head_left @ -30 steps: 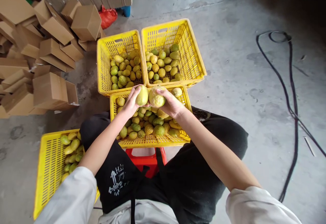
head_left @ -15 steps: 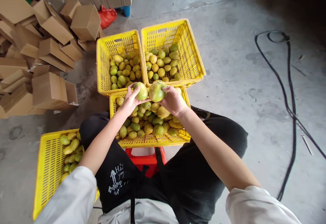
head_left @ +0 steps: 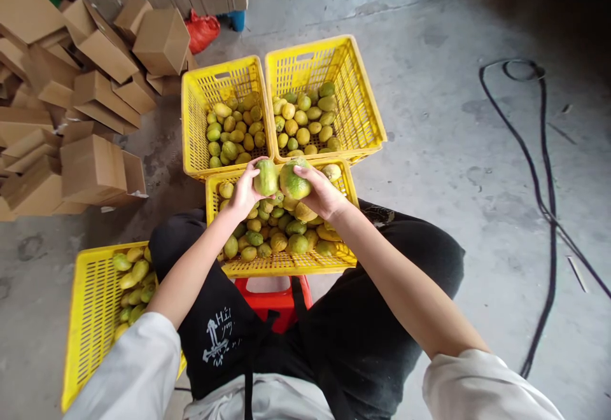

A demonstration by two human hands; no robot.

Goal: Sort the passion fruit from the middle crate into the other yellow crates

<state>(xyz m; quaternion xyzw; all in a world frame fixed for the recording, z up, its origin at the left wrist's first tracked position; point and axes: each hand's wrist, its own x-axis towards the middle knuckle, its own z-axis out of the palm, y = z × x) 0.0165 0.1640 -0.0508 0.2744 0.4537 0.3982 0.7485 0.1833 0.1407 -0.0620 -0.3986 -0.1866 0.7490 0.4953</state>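
Note:
My left hand [head_left: 245, 192] is closed round a green fruit [head_left: 266, 177]. Beside it, my right hand [head_left: 323, 194] grips a larger yellow-green fruit [head_left: 294, 179], with the thumb on top. Both fruits are held close together over the back part of the near yellow crate [head_left: 286, 268], which holds many green and yellow fruits. Behind it stand a back left crate [head_left: 191, 121] and a back right crate [head_left: 356, 102], each with several fruits at the bottom.
Cardboard boxes [head_left: 95, 168] lie piled at the left, near a red bag [head_left: 202, 30]. Another crate of fruit [head_left: 88, 318] stands by my left knee. A red stool [head_left: 272, 305] shows below the near crate. A black cable [head_left: 551, 267] lies on the floor at the right.
Both fruits have been turned in my hands and now show other, greener sides. My fingers have shifted slightly round them, and the hands are a little lower.

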